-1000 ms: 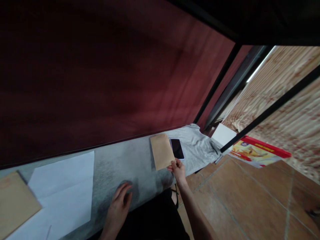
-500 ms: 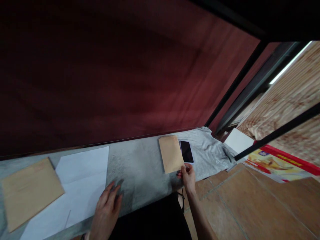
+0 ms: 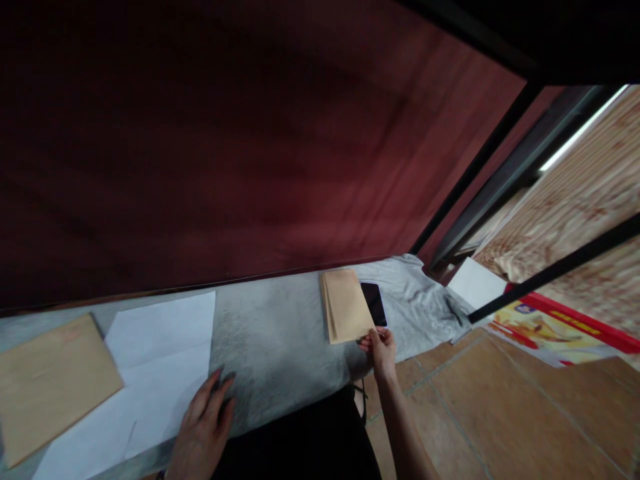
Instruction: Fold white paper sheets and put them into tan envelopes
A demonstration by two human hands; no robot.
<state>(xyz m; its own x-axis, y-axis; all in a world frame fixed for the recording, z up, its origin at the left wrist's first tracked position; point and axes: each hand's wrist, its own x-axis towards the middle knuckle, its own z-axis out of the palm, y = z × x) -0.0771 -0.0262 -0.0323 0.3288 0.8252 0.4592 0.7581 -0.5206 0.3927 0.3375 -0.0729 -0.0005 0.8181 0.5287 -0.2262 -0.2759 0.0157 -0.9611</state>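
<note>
My right hand (image 3: 381,347) pinches the near right corner of a small brown envelope (image 3: 350,305). Beneath that envelope, a second brown envelope (image 3: 326,303) shows along the left edge. A dark-screened phone (image 3: 374,303) lies to the right, partly covered by the upper envelope. My left hand (image 3: 204,420) rests with fingers apart at the right edge of a large creased white sheet of paper (image 3: 165,360), holding nothing. Over the sheet's left part lies a larger brown envelope (image 3: 57,383).
The narrow bench is covered by a grey cloth (image 3: 273,333), wrinkled at its right end. A dark red panel (image 3: 250,167) rises behind it. Black metal bars (image 3: 475,167) stand at the right. Beyond them, a red and yellow box (image 3: 550,327) lies on the tiled floor (image 3: 480,400).
My right hand has shifted the upper small envelope rightward, so it covers more of the phone and exposes more of the one beneath. My left hand stays beside the white sheet.
</note>
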